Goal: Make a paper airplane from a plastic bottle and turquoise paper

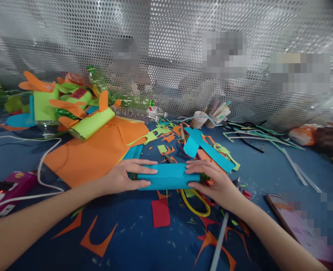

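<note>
A bright blue sheet (170,177) is rolled around a green bottle (203,177), held level in front of me. Dark green shows at both ends of the roll; most of the bottle is hidden. My left hand (123,175) grips the left end, thumb below and fingers over the top. On the other end, my right hand (211,178) presses with fingers above and thumb below. Under and beside my right hand lie yellow-handled scissors (196,209), partly covered. A red square scrap (160,213) rests just below the roll.
Wrapped bottles with orange ear-like pieces (93,123) pile up at the left, beside orange sheets (78,162). Cut scraps (98,239) litter the blue table. A phone (298,229) and a glue stick (219,242) lie right; a purple power strip (16,192) with white cable is left.
</note>
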The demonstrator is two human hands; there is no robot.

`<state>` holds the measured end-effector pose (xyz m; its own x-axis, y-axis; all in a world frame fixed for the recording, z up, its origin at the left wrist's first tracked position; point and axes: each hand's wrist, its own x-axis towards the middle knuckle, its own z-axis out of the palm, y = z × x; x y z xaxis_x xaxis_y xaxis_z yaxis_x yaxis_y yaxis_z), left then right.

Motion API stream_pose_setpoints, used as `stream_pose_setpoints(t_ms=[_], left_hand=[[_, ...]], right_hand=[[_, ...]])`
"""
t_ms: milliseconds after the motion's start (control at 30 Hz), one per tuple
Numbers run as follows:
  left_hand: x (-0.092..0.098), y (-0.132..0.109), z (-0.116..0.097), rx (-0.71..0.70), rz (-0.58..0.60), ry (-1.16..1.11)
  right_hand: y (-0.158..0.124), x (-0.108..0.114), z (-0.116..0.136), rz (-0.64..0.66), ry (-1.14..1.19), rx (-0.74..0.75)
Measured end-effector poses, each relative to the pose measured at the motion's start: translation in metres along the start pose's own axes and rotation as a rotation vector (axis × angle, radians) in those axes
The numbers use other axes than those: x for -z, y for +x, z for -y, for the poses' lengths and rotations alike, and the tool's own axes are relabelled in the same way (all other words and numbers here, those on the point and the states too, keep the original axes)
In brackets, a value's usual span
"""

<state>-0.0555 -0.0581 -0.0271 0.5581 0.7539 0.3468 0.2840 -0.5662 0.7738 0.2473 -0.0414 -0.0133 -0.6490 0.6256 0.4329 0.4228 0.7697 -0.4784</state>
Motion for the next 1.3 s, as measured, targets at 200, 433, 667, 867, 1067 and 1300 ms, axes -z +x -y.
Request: stream_pose_setpoints(t_ms=[200, 433, 667, 867, 1067, 1300], left_hand=[[0.003, 0.000, -0.002, -0.085, 0.005, 0.083], [0.005, -0.007, -0.001, -0.222, 0.018, 0.340], [0.005, -0.011, 0.004, -0.335, 0.052, 0.481], [0.004, -0.016, 0.011, -0.400, 0.018, 0.597], [-0.001, -0.019, 0.014, -0.327, 0.006, 0.550], [-0.001, -0.008, 0.001, -0.485, -0.072, 0.645]], right_hand=[[-0.002, -0.002, -0.004, -0.022, 0.003, 0.051], [-0.005, -0.002, -0.004, -0.016, -0.086, 0.127], [-0.010, 0.001, -0.004, 0.035, -0.280, 0.251], [-0.008, 0.006, -0.001, 0.030, -0.389, 0.304], [-0.005, 0.004, 0.009, 0.009, -0.439, 0.319], [0.003, -0.015, 0.019, 0.083, -0.579, 0.278]])
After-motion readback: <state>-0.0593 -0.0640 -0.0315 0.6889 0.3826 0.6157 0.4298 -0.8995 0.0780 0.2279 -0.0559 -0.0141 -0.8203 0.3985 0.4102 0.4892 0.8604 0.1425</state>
